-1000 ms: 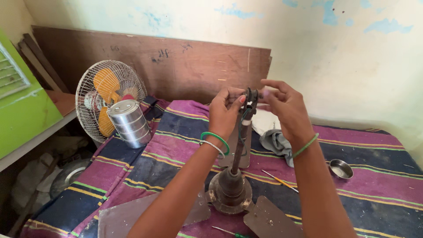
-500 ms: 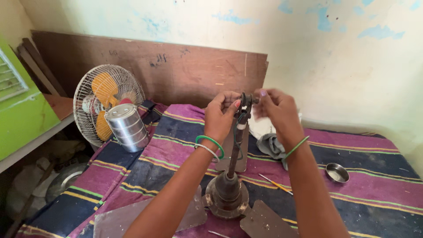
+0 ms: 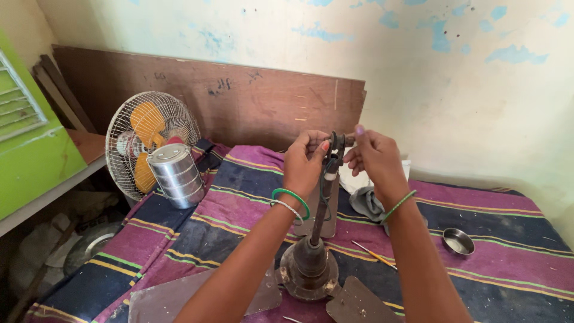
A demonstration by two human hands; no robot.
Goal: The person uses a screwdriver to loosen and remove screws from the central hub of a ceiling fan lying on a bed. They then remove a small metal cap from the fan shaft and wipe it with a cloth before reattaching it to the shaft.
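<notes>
1. Ceiling-fan motor [image 3: 308,272] stands upright on striped cloth [image 3: 239,203], rod [image 3: 323,197] pointing up, blades [image 3: 203,296] flat at its base.
2. Left hand [image 3: 305,162] & right hand [image 3: 373,157] both pinch rod's top fitting [image 3: 336,143], fingers curled nearly closed.
3. Best done w/ rod kept vertical, grip firm, small parts kept off cloth edge.
4. Steel bowl [image 3: 458,241], tiffin [image 3: 174,174], table fan [image 3: 146,140] nearby.

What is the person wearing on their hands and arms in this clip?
Both forearms are bare, no sleeves or gloves showing. The left hand has a green bangle and a thin silvery bangle at the wrist. The right hand has a thin green band at the wrist. One right fingernail looks painted purple.
</notes>
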